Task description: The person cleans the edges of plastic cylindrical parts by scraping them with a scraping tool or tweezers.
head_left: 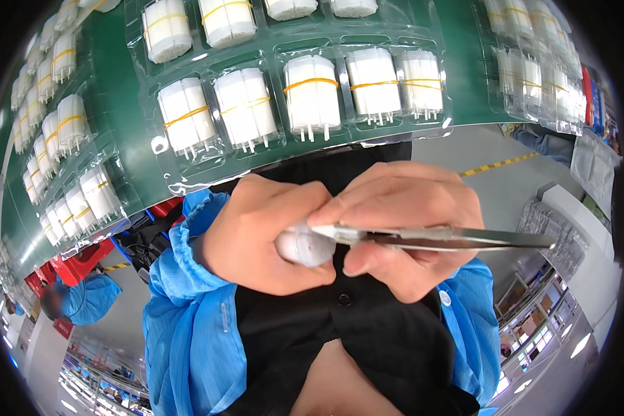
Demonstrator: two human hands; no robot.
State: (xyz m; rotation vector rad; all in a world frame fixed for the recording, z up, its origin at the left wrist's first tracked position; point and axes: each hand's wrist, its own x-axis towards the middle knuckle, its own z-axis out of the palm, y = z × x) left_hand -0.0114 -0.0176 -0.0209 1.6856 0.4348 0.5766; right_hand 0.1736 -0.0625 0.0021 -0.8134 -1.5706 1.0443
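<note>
Here's the rounded pale piece (306,251), tucked inside the curl of the left hand (256,232), lying just to the left of the right hand's fingertips and a touch below the index finger's. Its blunt end faces up out of the grip; the rest is covered by the fingers, so the long axis can't be made out for certain. The left hand is clearly the nearer one, its fingers wrapped round and closed on the piece. Right up against that blunt end comes a small whitish part (345,235), beneath the index fingertip of the right hand (419,215). Those right fingers are clamped on metal tweezers (475,239), lying roughly crosswise, the broad end sticking out to the right past the knuckles; the thumb tip sits lower, apart from the index tip. Whether the tweezer points are pinching the whitish part, I can't tell. Beyond both sets of fingers, well apart, stand white bundles (312,107) with yellow bands in clear trays (180,184) on a green table (111,69).
</note>
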